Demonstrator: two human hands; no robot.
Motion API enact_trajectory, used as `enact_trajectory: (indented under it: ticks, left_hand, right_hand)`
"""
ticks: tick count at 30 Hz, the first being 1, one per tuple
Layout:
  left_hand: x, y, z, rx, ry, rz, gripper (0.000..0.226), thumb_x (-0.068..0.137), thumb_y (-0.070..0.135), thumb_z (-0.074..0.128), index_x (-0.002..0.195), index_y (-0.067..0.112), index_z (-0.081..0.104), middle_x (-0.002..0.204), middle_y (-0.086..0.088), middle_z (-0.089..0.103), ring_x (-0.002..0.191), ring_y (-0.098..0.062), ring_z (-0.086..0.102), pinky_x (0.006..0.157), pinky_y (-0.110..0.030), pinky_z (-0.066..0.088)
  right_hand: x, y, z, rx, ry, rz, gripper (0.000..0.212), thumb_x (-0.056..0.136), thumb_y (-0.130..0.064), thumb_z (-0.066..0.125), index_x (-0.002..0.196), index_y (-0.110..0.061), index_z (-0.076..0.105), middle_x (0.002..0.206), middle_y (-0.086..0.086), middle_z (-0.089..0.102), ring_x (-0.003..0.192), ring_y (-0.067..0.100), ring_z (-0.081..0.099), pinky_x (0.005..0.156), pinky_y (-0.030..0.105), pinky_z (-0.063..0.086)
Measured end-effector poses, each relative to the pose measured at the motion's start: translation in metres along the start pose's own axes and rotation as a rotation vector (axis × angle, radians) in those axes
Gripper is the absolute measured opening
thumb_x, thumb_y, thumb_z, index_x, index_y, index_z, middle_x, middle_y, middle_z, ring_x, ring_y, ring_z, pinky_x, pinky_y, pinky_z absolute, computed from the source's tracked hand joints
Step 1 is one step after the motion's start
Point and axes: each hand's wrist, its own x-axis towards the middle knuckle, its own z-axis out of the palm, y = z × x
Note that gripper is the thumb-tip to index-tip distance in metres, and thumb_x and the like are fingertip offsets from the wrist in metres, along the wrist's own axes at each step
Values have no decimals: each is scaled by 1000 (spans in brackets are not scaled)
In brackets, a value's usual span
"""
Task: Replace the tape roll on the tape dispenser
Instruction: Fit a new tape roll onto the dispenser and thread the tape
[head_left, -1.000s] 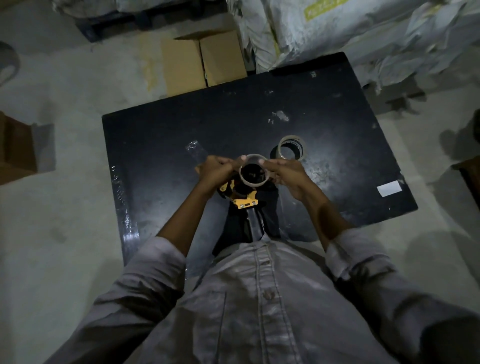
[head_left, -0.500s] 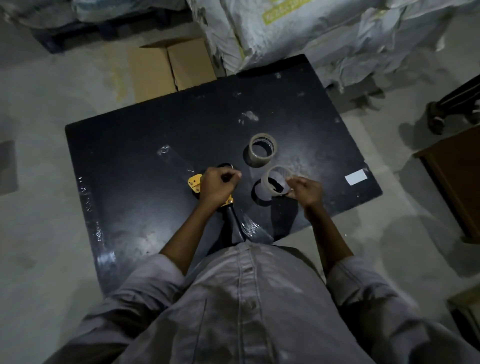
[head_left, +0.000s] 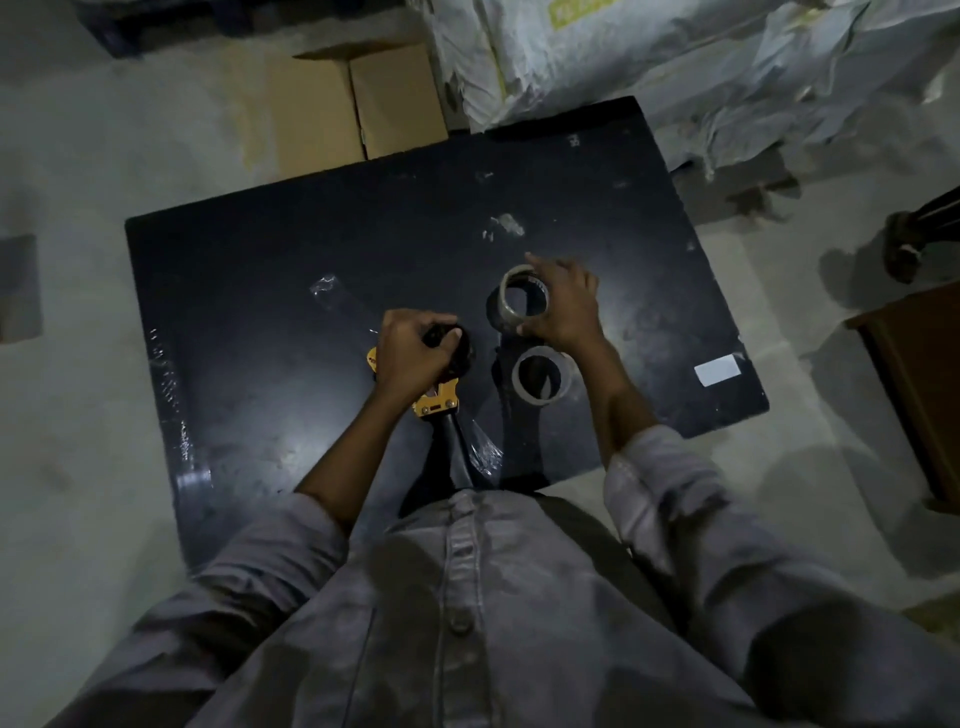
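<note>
Left hand (head_left: 410, 353): fingers curled tight around the head of the tape dispenser (head_left: 435, 401), yellow body and dark handle showing below the fist, handle pointing toward the person. Right hand (head_left: 563, 306): fingers spread partway and wrapped around the outer rim of the far tape roll (head_left: 523, 300), thumb on its near edge; whether it is lifted off the worktop (head_left: 270, 291) cannot be told. Near tape roll (head_left: 540, 374): flat on the worktop just below that hand, untouched, beside the dispenser.
</note>
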Motion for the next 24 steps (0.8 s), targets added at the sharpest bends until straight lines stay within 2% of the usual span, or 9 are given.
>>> enact_trajectory:
  ticks: [2, 4, 8, 11, 13, 15, 17, 19, 24]
  left_hand:
    - [6, -6, -3, 12, -5, -55, 27, 89, 55, 75, 110, 42, 85, 111, 22, 80, 122, -14, 70, 101, -44, 61]
    - [9, -9, -7, -1, 0, -106, 27, 88, 57, 76, 110, 44, 85, 114, 23, 79, 124, -11, 69, 100, -46, 62]
    - [7, 0, -17, -72, -11, -148, 19, 95, 35, 83, 113, 33, 86, 112, 21, 80, 115, 0, 72, 103, -47, 63]
    - [8, 12, -21, -162, -57, -179, 29, 96, 24, 87, 124, 23, 83, 115, 14, 80, 106, 11, 71, 107, -43, 62]
    - [9, 28, -27, -239, -100, -142, 49, 93, 23, 91, 139, 24, 77, 128, 9, 78, 117, 6, 71, 108, -36, 61]
    - [7, 46, -37, -318, -173, -64, 81, 86, 30, 97, 158, 36, 60, 153, 4, 64, 140, -8, 61, 110, -30, 59]
    - [6, 59, -48, -309, -256, 51, 117, 72, 44, 104, 167, 53, 37, 171, 2, 40, 159, -19, 41, 120, -39, 50]
    - [4, 68, -58, -255, -298, 153, 138, 60, 53, 108, 171, 53, 26, 176, 3, 27, 166, -20, 29, 126, -51, 42]
    - [-3, 73, -70, -339, -221, 268, 109, 69, 31, 108, 163, 22, 52, 155, 0, 60, 144, -18, 60, 114, -51, 57]
  right_hand:
    - [17, -8, 5, -18, -105, 5, 129, 62, -39, 105, 166, -53, 30, 173, 10, 22, 159, 42, 19, 116, 61, 41]
    - [32, -10, 10, -16, -191, 26, 135, 59, -36, 107, 167, -54, 27, 174, 9, 20, 160, 44, 20, 120, 61, 39]
    - [47, -1, 18, -16, -180, -15, 122, 53, -30, 104, 161, -45, 47, 152, 7, 52, 142, 38, 51, 118, 50, 50]
    - [34, -14, 2, 360, -162, 42, 107, 55, -24, 107, 151, -34, 62, 145, -3, 62, 133, 22, 63, 113, 41, 57]
    - [13, -40, -20, 696, -233, 124, 100, 62, -27, 107, 152, -30, 63, 145, -5, 65, 131, 19, 66, 106, 46, 63]
    - [-7, -61, -40, 916, -348, 155, 85, 77, -26, 100, 153, -28, 62, 147, 0, 67, 129, 25, 70, 96, 48, 67]
    - [-26, -75, -55, 1032, -440, 135, 70, 88, -25, 92, 152, -25, 63, 149, 7, 67, 130, 34, 70, 92, 48, 67]
    - [-41, -82, -63, 1077, -512, 107, 65, 89, -31, 88, 149, -23, 65, 147, 14, 68, 129, 38, 72, 90, 48, 67]
    - [-68, -95, -64, 1101, -539, 81, 67, 92, -35, 84, 151, -15, 60, 145, 20, 68, 123, 40, 75, 87, 52, 69]
